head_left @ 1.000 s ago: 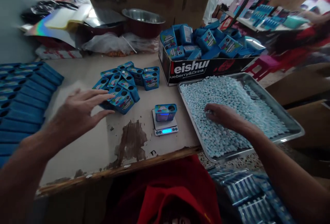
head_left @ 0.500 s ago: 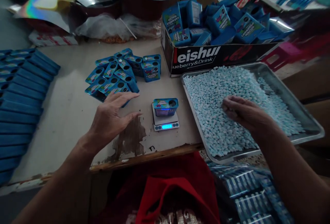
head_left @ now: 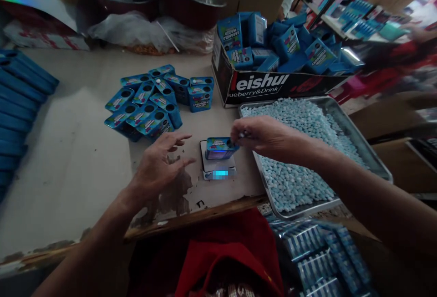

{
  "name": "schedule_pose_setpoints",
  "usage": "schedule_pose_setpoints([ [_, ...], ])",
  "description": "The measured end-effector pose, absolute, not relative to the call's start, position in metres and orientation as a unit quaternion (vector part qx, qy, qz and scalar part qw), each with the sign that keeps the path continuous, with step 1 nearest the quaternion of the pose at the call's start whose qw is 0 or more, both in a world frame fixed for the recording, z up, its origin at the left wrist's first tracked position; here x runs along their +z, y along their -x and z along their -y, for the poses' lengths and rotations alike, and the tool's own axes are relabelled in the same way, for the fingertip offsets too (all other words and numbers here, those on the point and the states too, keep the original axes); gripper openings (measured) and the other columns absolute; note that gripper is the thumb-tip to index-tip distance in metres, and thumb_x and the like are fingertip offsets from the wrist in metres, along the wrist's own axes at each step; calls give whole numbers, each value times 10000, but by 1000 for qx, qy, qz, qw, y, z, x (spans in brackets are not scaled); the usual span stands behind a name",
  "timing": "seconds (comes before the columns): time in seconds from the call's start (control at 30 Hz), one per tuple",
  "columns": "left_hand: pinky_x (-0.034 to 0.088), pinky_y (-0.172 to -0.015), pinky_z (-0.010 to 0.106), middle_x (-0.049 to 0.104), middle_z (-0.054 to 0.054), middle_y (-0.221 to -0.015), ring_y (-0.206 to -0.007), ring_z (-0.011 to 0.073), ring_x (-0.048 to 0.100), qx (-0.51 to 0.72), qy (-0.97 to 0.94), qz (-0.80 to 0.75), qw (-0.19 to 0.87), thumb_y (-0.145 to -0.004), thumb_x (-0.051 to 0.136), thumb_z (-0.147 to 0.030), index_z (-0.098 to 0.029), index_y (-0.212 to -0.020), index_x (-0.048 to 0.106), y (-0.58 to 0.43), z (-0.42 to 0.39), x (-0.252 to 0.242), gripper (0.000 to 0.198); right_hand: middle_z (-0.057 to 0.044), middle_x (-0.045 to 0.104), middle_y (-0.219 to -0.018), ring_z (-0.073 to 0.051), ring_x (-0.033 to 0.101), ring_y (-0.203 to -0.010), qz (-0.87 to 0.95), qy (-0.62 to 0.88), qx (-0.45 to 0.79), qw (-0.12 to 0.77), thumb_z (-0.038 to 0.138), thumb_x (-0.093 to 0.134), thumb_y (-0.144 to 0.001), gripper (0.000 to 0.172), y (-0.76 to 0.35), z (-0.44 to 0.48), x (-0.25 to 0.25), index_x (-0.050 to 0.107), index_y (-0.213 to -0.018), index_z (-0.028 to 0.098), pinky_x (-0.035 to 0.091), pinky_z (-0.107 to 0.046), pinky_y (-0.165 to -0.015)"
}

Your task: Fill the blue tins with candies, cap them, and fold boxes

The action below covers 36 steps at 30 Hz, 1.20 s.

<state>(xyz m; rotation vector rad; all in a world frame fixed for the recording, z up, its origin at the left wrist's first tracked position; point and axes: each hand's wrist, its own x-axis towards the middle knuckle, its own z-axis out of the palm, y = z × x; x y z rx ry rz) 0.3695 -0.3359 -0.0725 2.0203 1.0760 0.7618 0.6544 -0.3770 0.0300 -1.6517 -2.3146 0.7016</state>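
Observation:
A small blue carton (head_left: 221, 147) printed "Caramelo Macizo" lies on a small digital scale (head_left: 209, 169) whose display glows blue. My right hand (head_left: 254, 134) is at the round hole in the carton's right end. Its fingers are pinched around a few pale candies, mostly hidden by the fingers. Left of the scale, my left hand (head_left: 164, 160) hovers with thumb and fingers apart, holding nothing. Beneath my right forearm is a metal tray (head_left: 380, 169) spread with pale blue and white candies (head_left: 297, 178).
Several blue cartons (head_left: 145, 105) with round holes stand bunched behind my left hand. More lie in rows (head_left: 20, 101) at the left. A black cardboard box (head_left: 266, 88) piled with cartons stands behind the tray. Metal bowls (head_left: 191, 1) are at the back; a red bag (head_left: 211, 260) is below the table edge.
My right hand has moved left from the candies in the tray to the carton on the scale. My left hand has shifted slightly right and down, still open. The view has shifted too.

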Motion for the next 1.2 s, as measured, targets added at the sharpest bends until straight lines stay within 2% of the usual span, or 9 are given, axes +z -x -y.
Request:
schedule_pose_setpoints([
  [0.17, 603, -995, 454, 584, 58, -1398, -1027, 208, 688, 317, -768, -424, 360, -813, 799, -429, -294, -1255, 692, -345, 330, -75, 475, -40, 640, -863, -132, 534, -690, 824, 546, 150, 25, 47, 574, -855, 247, -640, 372, 30, 767, -877, 199, 363, -269, -643],
  [0.27, 606, -1004, 460, 545, 68, -1435, -1026, 209, 690, 303, -766, -433, 366, -816, 798, -409, -278, -1254, 696, -341, 330, -76, 469, -45, 642, -885, -125, 527, -677, 828, 544, 134, 23, 11, 570, -834, 310, -640, 375, 24, 792, -922, 209, 371, -268, -632],
  [0.37, 609, -1001, 467, 543, 72, -1436, -1033, 213, 689, 296, -769, -433, 366, -824, 789, -407, -278, -1266, 689, -342, 330, -75, 471, -44, 673, -912, -131, 567, -706, 825, 546, 137, 54, 3, 577, -828, 358, -639, 377, 20, 804, -993, 225, 405, -268, -652],
  [0.5, 601, -1005, 459, 565, 71, -1410, -1034, 210, 690, 303, -775, -421, 360, -819, 795, -424, -274, -1281, 680, -341, 328, -76, 499, -34, 723, -909, -156, 640, -787, 790, 564, 192, 148, 63, 623, -848, 264, -641, 378, 21, 807, -956, 218, 479, -293, -727],
  [0.63, 600, -990, 470, 654, 76, -1300, -1044, 242, 698, 295, -774, -432, 357, -827, 780, -466, -270, -1281, 679, -338, 330, -75, 505, -27, 737, -867, -181, 664, -798, 685, 606, 296, 275, 193, 729, -836, 104, -668, 381, 19, 799, -907, 223, 536, -336, -743],
  [0.73, 589, -1004, 465, 717, 66, -1205, -1049, 254, 706, 280, -775, -441, 355, -842, 761, -489, -269, -1250, 700, -339, 334, -73, 467, -30, 742, -866, -181, 669, -779, 562, 650, 376, 348, 309, 809, -801, 151, -701, 390, 9, 790, -930, 231, 558, -337, -714],
  [0.93, 569, -1039, 468, 730, 61, -1216, -1077, 260, 704, 284, -778, -438, 349, -820, 770, -536, -265, -1235, 709, -359, 342, -64, 500, -70, 755, -1014, -175, 685, -829, 450, 682, 461, 347, 368, 816, -801, 352, -737, 418, -17, 742, -1112, 221, 576, -308, -701],
  [1.1, 545, -1066, 475, 701, 79, -1286, -1159, 276, 670, 299, -792, -418, 329, -812, 784, -491, -246, -1286, 678, -378, 350, -51, 544, -78, 758, -967, -204, 711, -865, 494, 635, 495, 329, 275, 820, -763, 244, -730, 425, -17, 756, -985, 196, 602, -368, -794],
  [1.2, 532, -1081, 462, 682, 75, -1320, -1193, 274, 651, 305, -800, -424, 296, -810, 795, -456, -249, -1314, 660, -382, 356, -46, 561, -69, 745, -851, -207, 717, -803, 512, 622, 487, 338, 284, 808, -768, 200, -721, 424, -7, 748, -932, 186, 606, -384, -765],
])
